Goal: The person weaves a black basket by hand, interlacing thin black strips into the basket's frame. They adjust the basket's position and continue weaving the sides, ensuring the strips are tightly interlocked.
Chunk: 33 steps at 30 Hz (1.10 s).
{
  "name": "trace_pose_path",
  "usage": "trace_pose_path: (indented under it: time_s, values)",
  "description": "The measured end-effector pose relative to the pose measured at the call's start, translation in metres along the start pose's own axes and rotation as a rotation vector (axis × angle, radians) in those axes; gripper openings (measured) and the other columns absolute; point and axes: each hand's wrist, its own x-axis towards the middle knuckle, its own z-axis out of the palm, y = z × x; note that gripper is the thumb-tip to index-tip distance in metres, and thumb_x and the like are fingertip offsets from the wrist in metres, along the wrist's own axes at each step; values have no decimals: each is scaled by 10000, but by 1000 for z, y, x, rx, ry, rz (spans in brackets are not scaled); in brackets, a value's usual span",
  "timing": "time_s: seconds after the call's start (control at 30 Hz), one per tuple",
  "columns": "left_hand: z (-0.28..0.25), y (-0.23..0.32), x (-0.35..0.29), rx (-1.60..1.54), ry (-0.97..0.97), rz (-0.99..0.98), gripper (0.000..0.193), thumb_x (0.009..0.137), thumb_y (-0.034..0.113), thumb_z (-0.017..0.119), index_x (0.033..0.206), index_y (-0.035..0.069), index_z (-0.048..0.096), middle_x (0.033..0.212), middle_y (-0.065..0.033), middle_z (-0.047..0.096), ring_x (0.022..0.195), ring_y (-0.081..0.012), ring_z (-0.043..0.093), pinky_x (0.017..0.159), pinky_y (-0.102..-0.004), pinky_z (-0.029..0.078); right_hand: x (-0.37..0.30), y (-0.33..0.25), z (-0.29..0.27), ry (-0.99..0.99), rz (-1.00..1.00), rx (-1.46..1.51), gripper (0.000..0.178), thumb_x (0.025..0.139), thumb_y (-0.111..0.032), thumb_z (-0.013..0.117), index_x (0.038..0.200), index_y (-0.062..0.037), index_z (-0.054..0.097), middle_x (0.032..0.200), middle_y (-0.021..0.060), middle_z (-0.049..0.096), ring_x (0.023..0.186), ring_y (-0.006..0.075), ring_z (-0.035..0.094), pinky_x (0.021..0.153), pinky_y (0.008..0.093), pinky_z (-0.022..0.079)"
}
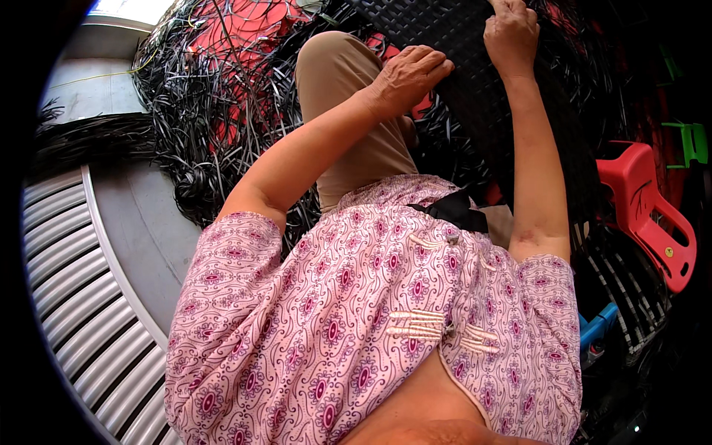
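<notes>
A black panel woven from flat strips slopes across the top middle, its weave showing as a grid of small raised bumps. At its lower left edge is my left hand, with the fingers bent and pressed together; what they hold, if anything, is hidden. My right hand is over the panel's right part at the top edge of the picture. Its fingers are curled in, and the fingertips are partly cut off, so I cannot make out what is in them. A bent knee in tan trousers rises beside my left forearm.
Loose black strips lie tangled over a red surface on the left. A slatted metal rack stands at lower left. To the right are a red plastic chair, a green plastic piece and a blue object.
</notes>
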Motion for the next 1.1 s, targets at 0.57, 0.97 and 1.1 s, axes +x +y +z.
trace_pose_path:
  time_s: [0.57, 0.97, 1.1]
  values:
    - [0, 26, -21, -1237, 220, -1471, 629, 912, 369, 775, 1301, -48, 509, 1212, -169, 615, 1055, -240, 669, 880, -350, 588, 2, 6, 7, 37, -10, -68, 305, 839, -65, 569, 1112, -75, 704, 1045, 112, 608, 1026, 316, 573, 906, 449, 472]
    - [25, 25, -9, -1243, 333, -1375, 405, 953, 321, 721, 1203, 19, 619, 990, -74, 721, 742, -165, 706, 591, -262, 563, -9, 22, -17, -59, 169, 111, 363, 878, -255, 723, 1201, -91, 700, 1127, 86, 654, 1075, 323, 609, 940, 449, 500]
    - [7, 21, -7, -1279, 117, -1365, 375, 996, 326, 669, 1182, 7, 599, 942, -96, 723, 716, -169, 708, 598, -271, 579, -22, 18, -18, -79, 128, 22, 409, 843, -358, 785, 1151, -99, 717, 1086, 60, 658, 1048, 287, 613, 911, 431, 494]
